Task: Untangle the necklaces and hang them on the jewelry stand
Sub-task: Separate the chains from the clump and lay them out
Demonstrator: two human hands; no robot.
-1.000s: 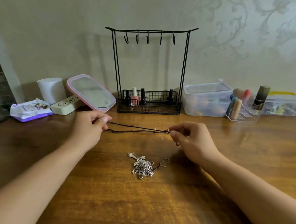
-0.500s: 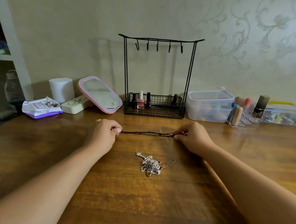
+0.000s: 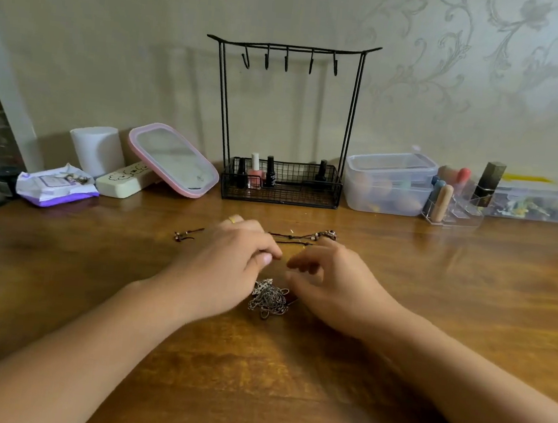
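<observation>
Silver chain tangle [image 3: 269, 300] bunched on table [image 3: 434, 296] | dark cord necklace [image 3: 297, 239] laid straight | left hand [image 3: 227, 264], right hand [image 3: 335, 286] loosely curled, empty

A home dressing table — mirror [image 3: 176, 161], nail polish bottles [image 3: 255, 176] (in the jewelry stand [image 3: 287, 122]), patterned wallpaper [image 3: 476, 59].

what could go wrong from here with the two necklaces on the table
1. The silver chain pile lies knotted between the left hand and right hand; pulling hard may tighten it.
2. The dark cord necklace lies stretched just beyond the hands, so a wrist or finger could drag it back into the pile.
3. The jewelry stand has empty hooks above nail polish bottles; a dangling necklace might catch them.
</observation>
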